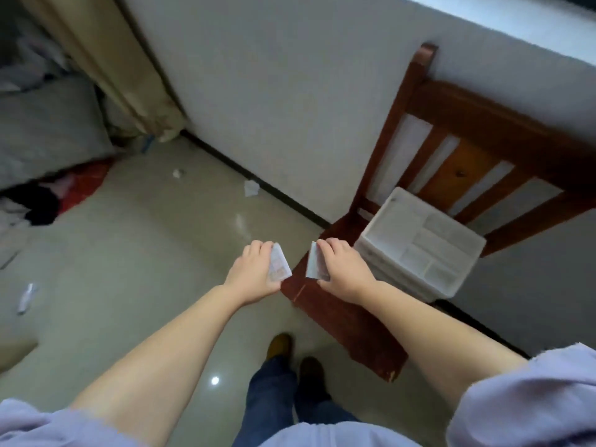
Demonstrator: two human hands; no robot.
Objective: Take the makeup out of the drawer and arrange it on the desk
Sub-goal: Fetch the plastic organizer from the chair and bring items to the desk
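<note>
My left hand grips a small flat pale packet with pinkish print, held upright above the floor. My right hand grips a second small flat packet, whitish with a blue edge, over the front corner of a wooden chair seat. The two packets are a short gap apart. A white plastic drawer unit sits on the chair seat to the right of my right hand. Its drawers look closed from this angle. No desk is in view.
The chair's slatted back leans against a grey wall. Paper scraps lie on the shiny floor. A bed with grey bedding, a beige curtain and red and black clothes are at the left. My feet stand below.
</note>
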